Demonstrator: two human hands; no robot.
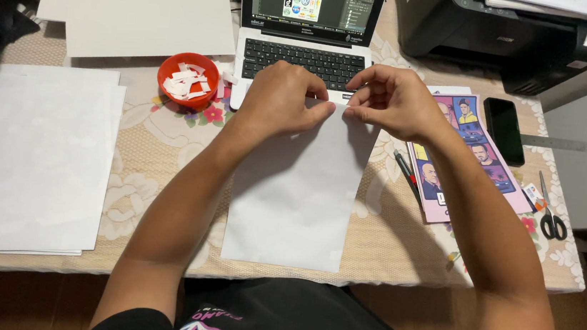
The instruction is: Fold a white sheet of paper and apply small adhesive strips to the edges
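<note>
A white sheet of paper (pixel 294 194) lies lengthwise on the table in front of me, its far end against the open laptop (pixel 304 51). My left hand (pixel 282 99) presses down on the sheet's far end with curled fingers. My right hand (pixel 393 99) pinches something small at the sheet's top right corner; whether it is the paper's edge or a tiny piece I cannot tell. Both hands nearly touch over the laptop's front edge.
A red bowl (pixel 188 79) of white paper scraps sits to the left. Stacks of white sheets (pixel 32 161) cover the left side. On the right lie a printed picture sheet (pixel 467 153), a black phone (pixel 505 128), a pen (pixel 404 172), scissors (pixel 551 211) and a metal ruler (pixel 557 143). A black printer (pixel 507 31) stands at the back.
</note>
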